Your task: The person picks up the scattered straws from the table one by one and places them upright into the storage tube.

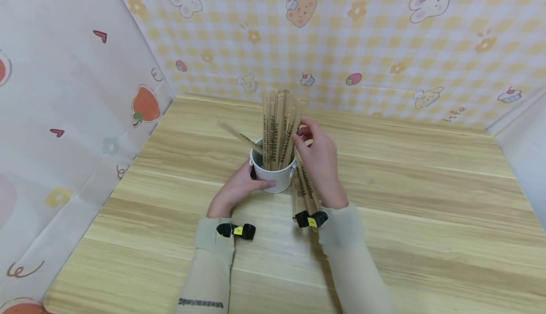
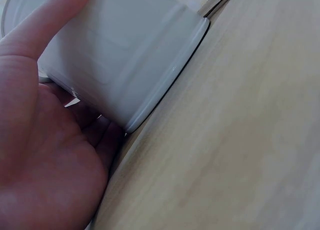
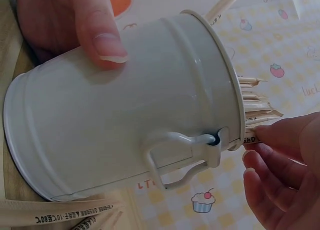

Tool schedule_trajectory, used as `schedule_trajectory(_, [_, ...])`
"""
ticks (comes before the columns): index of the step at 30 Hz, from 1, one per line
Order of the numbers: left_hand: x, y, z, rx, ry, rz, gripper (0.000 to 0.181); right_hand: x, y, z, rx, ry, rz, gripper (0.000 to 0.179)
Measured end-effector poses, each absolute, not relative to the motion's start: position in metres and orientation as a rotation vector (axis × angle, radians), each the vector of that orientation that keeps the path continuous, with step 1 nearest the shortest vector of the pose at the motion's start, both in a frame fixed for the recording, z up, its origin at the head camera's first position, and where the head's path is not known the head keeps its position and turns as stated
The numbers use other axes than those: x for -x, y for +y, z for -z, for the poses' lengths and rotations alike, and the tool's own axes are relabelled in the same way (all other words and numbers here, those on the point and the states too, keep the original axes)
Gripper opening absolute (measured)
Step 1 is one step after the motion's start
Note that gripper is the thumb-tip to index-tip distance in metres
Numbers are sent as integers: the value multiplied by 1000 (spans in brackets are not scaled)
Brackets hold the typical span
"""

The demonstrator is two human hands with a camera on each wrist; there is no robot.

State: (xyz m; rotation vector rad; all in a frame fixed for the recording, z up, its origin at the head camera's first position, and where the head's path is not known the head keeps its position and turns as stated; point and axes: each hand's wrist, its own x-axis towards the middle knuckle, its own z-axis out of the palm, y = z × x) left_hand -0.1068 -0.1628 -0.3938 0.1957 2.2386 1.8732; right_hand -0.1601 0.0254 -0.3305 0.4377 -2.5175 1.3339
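Note:
A small white metal bucket (image 1: 278, 180) stands upright on the wooden table, filled with slim paper-wrapped straws (image 1: 275, 129) that carry dark print. One straw (image 1: 239, 134) leans far out to the left. My left hand (image 1: 242, 183) grips the bucket from its left side, thumb across the front and fingers behind, as the left wrist view also shows. At the right of the rim, my right hand (image 1: 317, 155) pinches a wrapped straw (image 3: 251, 135) between thumb and index finger; its other fingers are loosely curled. A looped handle (image 3: 175, 157) hangs on the bucket's side.
Several more wrapped straws (image 1: 304, 186) lie on the wooden table (image 1: 426, 200) right of the bucket, partly under my right wrist. Behind the table hangs a yellow checked cloth (image 1: 341, 43) with cartoon prints; a white printed cloth (image 1: 85, 91) hangs at the left.

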Motion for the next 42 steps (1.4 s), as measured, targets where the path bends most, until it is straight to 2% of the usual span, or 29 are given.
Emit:
schedule_trajectory(6, [107, -162, 394, -206, 2216, -1896, 92, 162, 25, 334, -434, -2550, -1323, 36])
schedule_trajectory(17, [107, -163, 395, -187, 2223, -1878, 88, 169, 36, 337, -394, -2563, -1372, 23])
schedule_trajectory(31, [107, -162, 393, -183, 2190, -1913, 90, 182, 52, 352, -319, -2668, -1384, 24])
schedule_trajectory(42, [108, -162, 393, -181, 2209, -1892, 90, 188, 55, 380, -346, -2980, -1322, 35])
